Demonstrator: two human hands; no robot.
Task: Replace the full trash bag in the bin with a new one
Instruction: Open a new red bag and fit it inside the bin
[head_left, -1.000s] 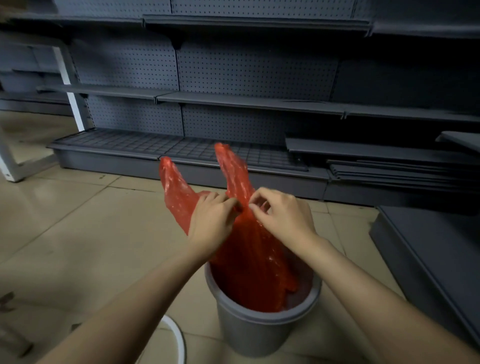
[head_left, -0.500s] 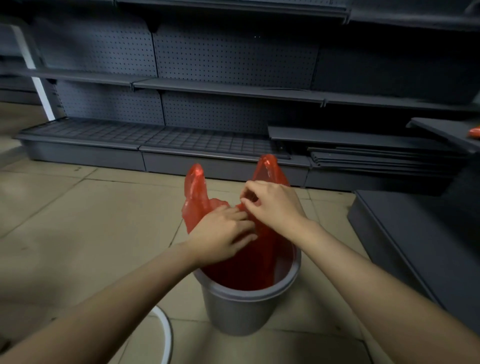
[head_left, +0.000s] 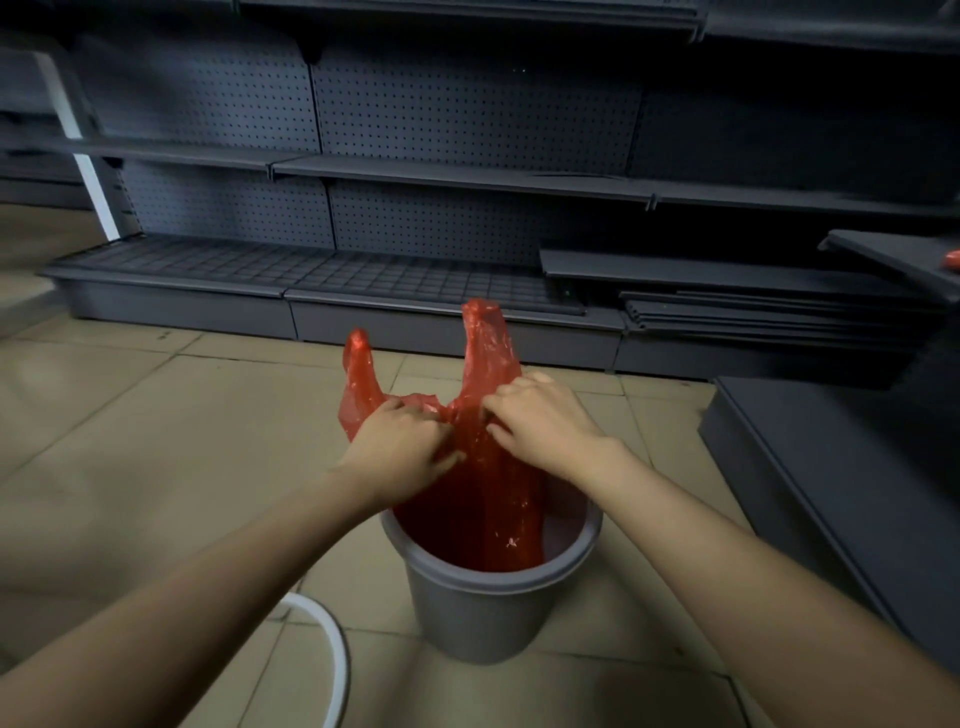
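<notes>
A grey bin (head_left: 488, 587) is standing on the tiled floor (head_left: 156, 441), and everything else is lying around it. A red bag (head_left: 483, 499) is hanging down inside the bin, its lower part sitting below the rim while its top is sticking up well above it. Two handle loops are rising from the bag's top, one on the left side of the bin and a taller one toward the far side. The left hand (head_left: 400, 444) is hovering above the bin's left rim, its fingers curling round the bag's upper edge and pinching the plastic. The right hand (head_left: 540, 421) is reaching in above the bin's far right rim, its fingers also bending into the bag's edge and gripping it just beside the left hand. Beyond the bin, dark shelves (head_left: 467, 176) with pegboard backs are running across the wall. To the right of the bin a dark low platform (head_left: 831, 467) is sitting. Near the bin's left, a white curved rim (head_left: 332, 660) is showing on the floor.
</notes>
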